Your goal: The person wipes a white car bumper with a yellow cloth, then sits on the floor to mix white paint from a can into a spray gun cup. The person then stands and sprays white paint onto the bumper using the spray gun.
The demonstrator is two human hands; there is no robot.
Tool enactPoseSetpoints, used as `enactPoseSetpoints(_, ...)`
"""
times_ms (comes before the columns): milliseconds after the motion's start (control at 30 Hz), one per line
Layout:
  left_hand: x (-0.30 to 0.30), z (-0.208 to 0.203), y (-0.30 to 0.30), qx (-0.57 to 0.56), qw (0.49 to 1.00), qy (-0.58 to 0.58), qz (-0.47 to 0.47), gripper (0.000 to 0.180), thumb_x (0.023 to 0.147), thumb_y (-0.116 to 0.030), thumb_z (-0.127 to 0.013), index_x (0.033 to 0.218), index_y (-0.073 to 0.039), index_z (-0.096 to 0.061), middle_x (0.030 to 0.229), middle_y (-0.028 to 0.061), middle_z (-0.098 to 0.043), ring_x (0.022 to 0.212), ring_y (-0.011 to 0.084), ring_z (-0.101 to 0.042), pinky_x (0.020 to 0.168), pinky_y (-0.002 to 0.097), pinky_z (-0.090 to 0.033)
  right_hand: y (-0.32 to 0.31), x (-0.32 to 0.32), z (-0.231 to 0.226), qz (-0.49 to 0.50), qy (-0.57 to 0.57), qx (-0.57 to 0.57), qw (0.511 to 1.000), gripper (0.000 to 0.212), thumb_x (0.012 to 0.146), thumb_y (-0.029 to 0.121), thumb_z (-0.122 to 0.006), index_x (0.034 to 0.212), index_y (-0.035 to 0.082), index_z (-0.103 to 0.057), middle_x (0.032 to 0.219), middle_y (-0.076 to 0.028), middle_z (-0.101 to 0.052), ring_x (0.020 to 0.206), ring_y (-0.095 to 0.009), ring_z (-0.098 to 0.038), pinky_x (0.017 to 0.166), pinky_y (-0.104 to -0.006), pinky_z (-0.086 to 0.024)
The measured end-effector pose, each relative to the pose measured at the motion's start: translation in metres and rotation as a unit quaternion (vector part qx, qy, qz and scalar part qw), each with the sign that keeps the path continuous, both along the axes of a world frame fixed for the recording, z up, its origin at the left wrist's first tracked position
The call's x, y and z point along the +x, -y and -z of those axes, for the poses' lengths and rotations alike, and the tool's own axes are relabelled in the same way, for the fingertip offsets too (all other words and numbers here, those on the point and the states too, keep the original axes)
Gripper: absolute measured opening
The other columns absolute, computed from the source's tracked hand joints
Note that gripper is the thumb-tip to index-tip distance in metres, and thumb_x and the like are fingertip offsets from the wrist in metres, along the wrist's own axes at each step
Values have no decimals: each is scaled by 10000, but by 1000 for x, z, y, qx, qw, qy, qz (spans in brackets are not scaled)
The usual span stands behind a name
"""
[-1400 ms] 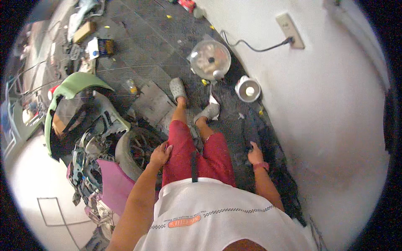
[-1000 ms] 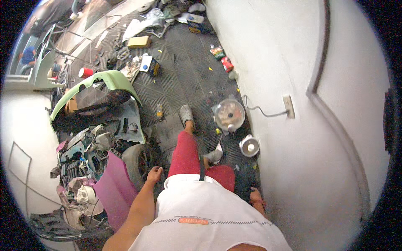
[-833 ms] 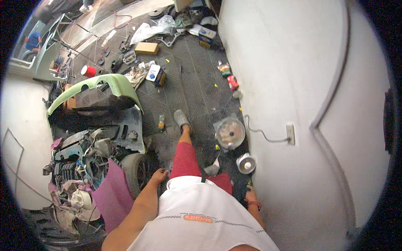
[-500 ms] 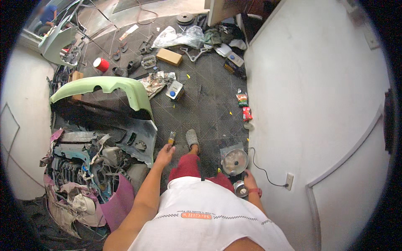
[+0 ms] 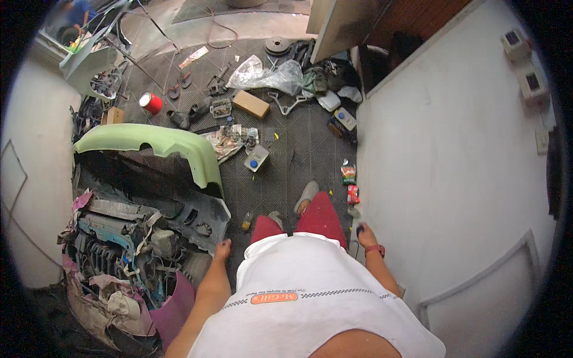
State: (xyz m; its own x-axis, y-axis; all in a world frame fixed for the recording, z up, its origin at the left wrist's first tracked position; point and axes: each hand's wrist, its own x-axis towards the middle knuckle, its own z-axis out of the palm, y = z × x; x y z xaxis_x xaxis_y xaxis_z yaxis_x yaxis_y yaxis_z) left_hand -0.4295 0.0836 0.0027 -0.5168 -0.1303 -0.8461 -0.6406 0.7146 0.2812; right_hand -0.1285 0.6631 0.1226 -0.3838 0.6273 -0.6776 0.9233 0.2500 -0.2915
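My left hand [image 5: 222,249] hangs low by the pale car bumper panel and the wrecked car front [image 5: 128,238], fingers curled in, with no object showing in it. A small clear container with yellowish contents [image 5: 246,221] lies on the floor ahead of it, apart from the hand. My right hand [image 5: 366,235], with a red band at the wrist, is raised near the white wall. Its fingers are closed on a small dark object [image 5: 360,229] whose kind I cannot make out. A thin cord shows just below that hand.
A light green bumper [image 5: 146,136] lies at left. Ahead are a white jug with a blue cap [image 5: 256,158], a cardboard box [image 5: 250,104], a red can [image 5: 151,103], plastic sheeting [image 5: 262,74] and snack packets [image 5: 348,174] by the wall [image 5: 441,149]. A person [image 5: 74,15] works far left.
My right hand has risen away from the glass-lidded pan, which is out of sight now. My left hand has drawn back from the small container. A foot has stepped forward on the right.
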Motion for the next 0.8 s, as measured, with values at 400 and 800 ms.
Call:
enactPoseSetpoints(400,-85,-57,-242,-11,998,36,-44,566,1015,-475,-738,1375,-39,-731,1110,120,-785,942,221,-725,828,376,-575,-238,-128,89,-84,86,-62,991,486,965,276,-623,1385,39,-685,1374,-278,-704,1304,-447,-664,1144,-490,-505)
enactPoseSetpoints(800,-286,-109,-418,89,977,-177,-75,519,1080,-337,-666,1473,1,-634,1372,217,-734,1275,316,-707,1107,405,-515,-428,-536,13,-180,-70,14,981,482,981,101,-510,1442,125,-648,1339,-302,-702,1257,-476,-671,1090,-501,-528)
